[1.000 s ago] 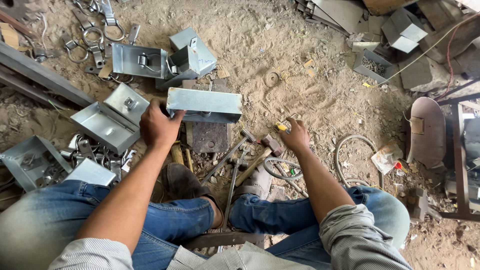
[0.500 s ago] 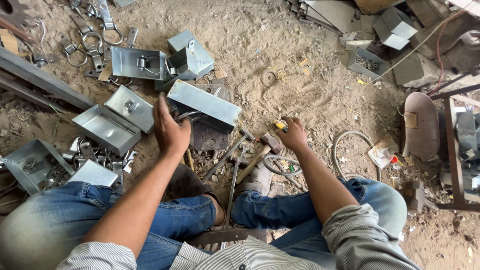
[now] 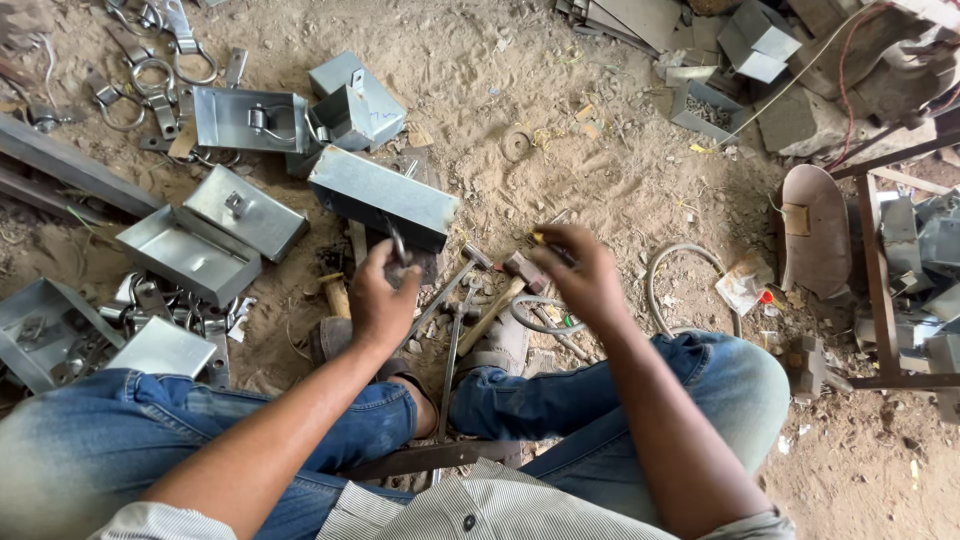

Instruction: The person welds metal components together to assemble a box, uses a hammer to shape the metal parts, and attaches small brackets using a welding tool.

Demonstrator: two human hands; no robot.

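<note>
Fingers of my left hand (image 3: 380, 295) pinch a small bent metal clip (image 3: 398, 243) at the near edge of the long sheet-metal box (image 3: 385, 196). Clip is thin, grey, hooked; it stands against the box's front wall. Box is folded galvanised sheet, dull grey, sharp straight edges, lying tilted on the sand just beyond my knuckles.

My right hand (image 3: 580, 275) is closed around a small yellow-tipped tool (image 3: 538, 239); most of it is hidden in the fist, can't tell what kind. Just beside that hand lies a hammer (image 3: 505, 292) with a wooden handle, plus a few thin steel rods (image 3: 450, 350) running back between my knees. Grey hose loop (image 3: 690, 275) curls right of the wrist.

Further left: two open shallow trays (image 3: 205, 235) of the same sheet metal, corners folded, one overlapping the other. Behind the box, another flat panel with a latch (image 3: 245, 118) and a small upturned box (image 3: 360, 95). Ring clamps (image 3: 150, 75) scattered top left, long steel angle bars (image 3: 60, 170) at the left edge.

Ground is loose sandy dirt (image 3: 600, 150), rough, littered with scraps. Open patch lies beyond the right hand, toward the top centre. Left side is crowded, parts touching or nearly so. Welded frame (image 3: 880, 290) blocks the right edge.
</note>
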